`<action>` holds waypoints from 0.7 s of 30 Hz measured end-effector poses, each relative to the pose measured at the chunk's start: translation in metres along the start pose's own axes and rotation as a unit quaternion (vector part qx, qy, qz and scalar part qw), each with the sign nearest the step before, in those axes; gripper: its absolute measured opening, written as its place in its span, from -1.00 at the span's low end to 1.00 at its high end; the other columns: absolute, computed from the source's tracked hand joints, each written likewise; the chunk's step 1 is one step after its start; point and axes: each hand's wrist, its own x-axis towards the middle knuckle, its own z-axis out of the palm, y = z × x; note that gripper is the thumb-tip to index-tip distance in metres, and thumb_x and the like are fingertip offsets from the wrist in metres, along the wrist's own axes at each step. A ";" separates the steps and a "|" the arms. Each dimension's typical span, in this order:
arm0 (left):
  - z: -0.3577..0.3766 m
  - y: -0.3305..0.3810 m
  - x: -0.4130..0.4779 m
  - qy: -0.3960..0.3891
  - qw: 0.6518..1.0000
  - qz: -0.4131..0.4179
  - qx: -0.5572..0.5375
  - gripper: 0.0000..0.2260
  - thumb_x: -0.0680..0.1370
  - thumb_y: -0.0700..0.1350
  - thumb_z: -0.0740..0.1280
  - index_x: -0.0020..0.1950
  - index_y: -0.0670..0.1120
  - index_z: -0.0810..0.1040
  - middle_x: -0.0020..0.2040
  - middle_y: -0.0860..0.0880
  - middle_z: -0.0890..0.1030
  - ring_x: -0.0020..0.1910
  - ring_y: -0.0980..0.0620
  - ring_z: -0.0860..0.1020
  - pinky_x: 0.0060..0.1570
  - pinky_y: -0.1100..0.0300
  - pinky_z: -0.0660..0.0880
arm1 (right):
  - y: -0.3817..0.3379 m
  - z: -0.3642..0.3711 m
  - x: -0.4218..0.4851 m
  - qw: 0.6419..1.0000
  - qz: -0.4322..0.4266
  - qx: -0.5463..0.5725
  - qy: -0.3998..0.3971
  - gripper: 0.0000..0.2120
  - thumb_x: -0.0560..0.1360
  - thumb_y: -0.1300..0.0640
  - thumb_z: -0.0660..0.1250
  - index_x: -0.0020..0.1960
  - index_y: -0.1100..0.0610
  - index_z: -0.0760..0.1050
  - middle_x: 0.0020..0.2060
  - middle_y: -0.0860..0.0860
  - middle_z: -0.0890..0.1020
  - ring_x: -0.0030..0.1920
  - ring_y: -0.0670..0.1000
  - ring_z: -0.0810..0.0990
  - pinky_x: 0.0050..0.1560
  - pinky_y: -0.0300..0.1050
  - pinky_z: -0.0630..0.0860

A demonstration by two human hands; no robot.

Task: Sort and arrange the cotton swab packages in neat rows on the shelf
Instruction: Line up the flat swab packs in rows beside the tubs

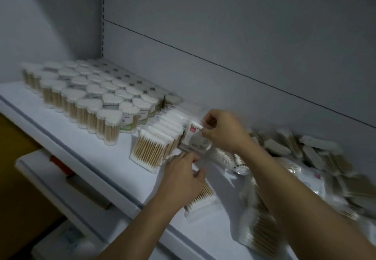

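White shelf (85,137), dim light, right side of the view motion-blurred.

Right grip (221,131) was over the middle of the shelf, fingers and thumb curled and pinching the top edge of a bagged swab pack (195,139). The pack had a small red label near its top. It stood roughly upright, touching the right end of the row of bagged packs (158,143).

That row ran from mid-shelf toward the back edge. Its packs leaned against each other, wooden sticks showing, cotton tips at top and bottom.

Left grip (183,176) was just in front of the held pack, fingers curled, fingertips at or near the pack's lower edge. Could not tell whether it was grasping the pack or only touching it; too blurred.

A flat pack (203,198) lay under the left wrist near the front edge of the shelf, partly hidden by the hand.

Heart-shaped swab tubs (91,100) filled the back-left corner of the shelf in tight rows, white lids up. The rows reached almost to the front edge on the left. The tubs nearest the bagged row carried green labels.

A loose pile of packs (317,158) covered the right end of the shelf, unsorted, lying at mixed angles and overlapping. More packs (258,225) lay stacked at the front right, under the right forearm.

A grey back panel (244,35) stood behind the shelf. A lower shelf (50,174) showed below the front edge at left, holding some items too dark to identify.
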 end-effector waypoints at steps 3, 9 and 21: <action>0.001 0.001 0.000 0.009 1.000 0.008 0.011 -0.75 0.50 -0.05 0.31 0.17 0.00 0.57 0.10 0.05 0.59 0.11 0.05 0.50 0.18 0.09 0.43 | -0.001 0.016 0.002 0.996 -0.011 -0.085 -0.008 -0.94 0.41 0.11 0.41 -0.16 0.04 0.52 -0.13 0.00 0.62 -0.08 0.04 0.58 -0.13 -0.15 0.51; 0.000 0.000 0.002 0.038 0.998 0.016 0.046 -0.81 0.49 -0.02 0.31 0.08 0.04 0.60 0.03 0.10 0.61 0.02 0.08 0.53 0.12 0.10 0.46 | 0.004 0.025 -0.004 0.987 -0.035 -0.157 0.004 -0.86 0.45 0.04 0.34 -0.02 0.04 0.57 0.01 0.02 0.58 0.08 0.07 0.53 -0.11 -0.13 0.37; 0.001 0.004 0.008 -0.004 0.998 -0.057 -0.018 -0.88 0.44 -0.08 0.40 -0.22 0.14 0.53 -0.37 0.16 0.55 -0.23 0.09 0.57 -0.15 0.23 0.50 | -0.001 -0.019 -0.093 0.963 -0.113 -0.202 -0.137 -0.55 0.38 -0.22 0.37 0.23 -0.12 0.48 0.14 -0.05 0.56 0.21 0.05 0.46 0.24 -0.01 0.21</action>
